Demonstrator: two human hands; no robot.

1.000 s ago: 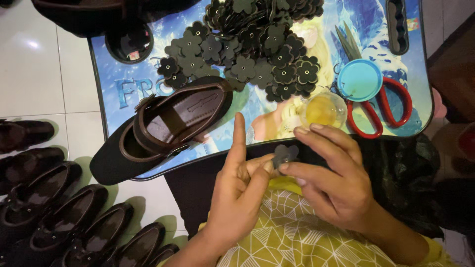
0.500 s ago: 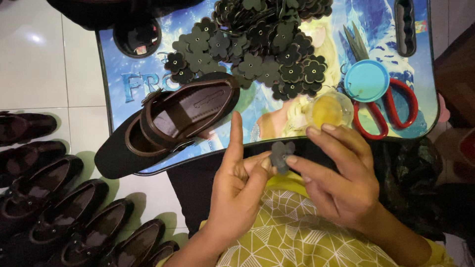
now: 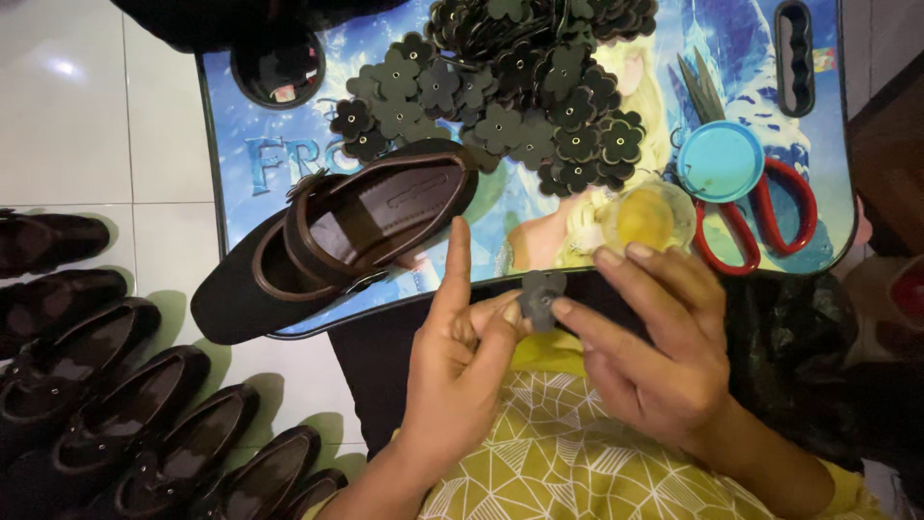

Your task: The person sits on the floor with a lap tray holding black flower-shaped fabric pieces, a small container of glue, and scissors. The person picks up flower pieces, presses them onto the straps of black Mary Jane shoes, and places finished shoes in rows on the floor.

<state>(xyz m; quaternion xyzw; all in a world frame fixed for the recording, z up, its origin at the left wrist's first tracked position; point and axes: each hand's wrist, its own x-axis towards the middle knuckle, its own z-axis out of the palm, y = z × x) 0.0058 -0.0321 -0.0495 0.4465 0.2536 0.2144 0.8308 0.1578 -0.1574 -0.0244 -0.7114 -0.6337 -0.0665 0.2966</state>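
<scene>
Nearest the camera, over a lap in yellow cloth with a white line pattern (image 3: 568,462), the left hand (image 3: 452,376) and right hand (image 3: 654,347) meet on one small dark flower-shaped cut-out piece with a centre hole (image 3: 542,297). The left thumb and the right fingertips are pinched on it from either side; the left index finger points straight up, free of it. The piece sits just in front of the near edge of the tray, above the lap.

Beyond the hands: a flat rectangular lap tray with a blue cartoon print and dark rim (image 3: 231,173). On it, left, a dark brown strapped shoe with a brown lining (image 3: 337,231), toe overhanging the near-left edge. Right of centre, a small clear cup of yellow glue-like stuff (image 3: 647,214), just beside the right fingertips. Next to it, a round turquoise lid (image 3: 720,160) lying over red-handled scissors (image 3: 770,217).

Farther back: a heap of dark flower-shaped cut-outs (image 3: 520,87) across the tray's middle and far edge.

Left of the tray, on the white tiled floor (image 3: 87,116), a row of dark shoes (image 3: 125,404).
</scene>
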